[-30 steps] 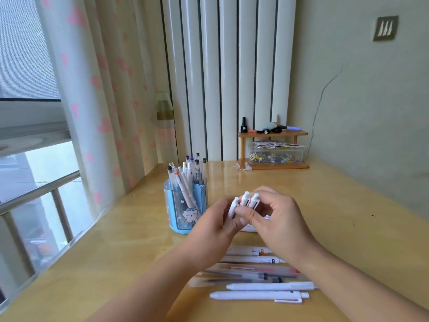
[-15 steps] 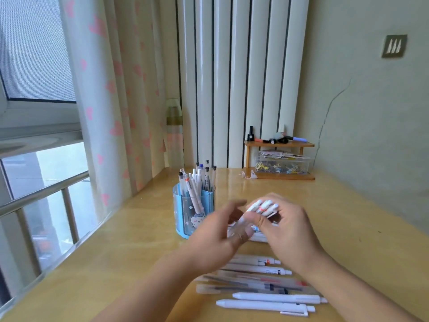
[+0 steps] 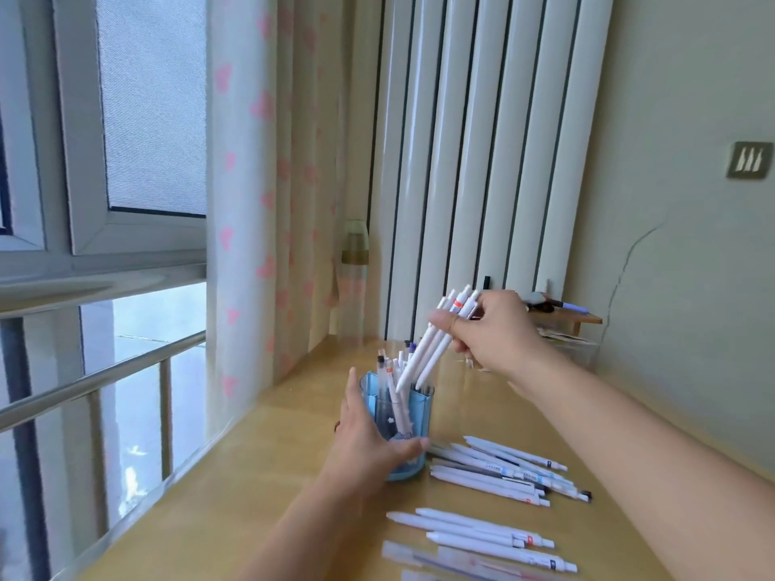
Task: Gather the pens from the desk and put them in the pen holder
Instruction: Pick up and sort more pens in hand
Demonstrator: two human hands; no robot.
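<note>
While the right hand (image 3: 495, 329) pinches a pen bundle (image 3: 427, 350), tips over the holder (image 3: 398, 417), the left hand (image 3: 369, 438) wraps the holder on the table (image 3: 260, 475). Pens are light, stiff, smooth; grip mid-barrel.

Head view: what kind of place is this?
Likely a home study corner: a wooden desk under a window with a heart-print curtain, and a blue pen holder.
</note>
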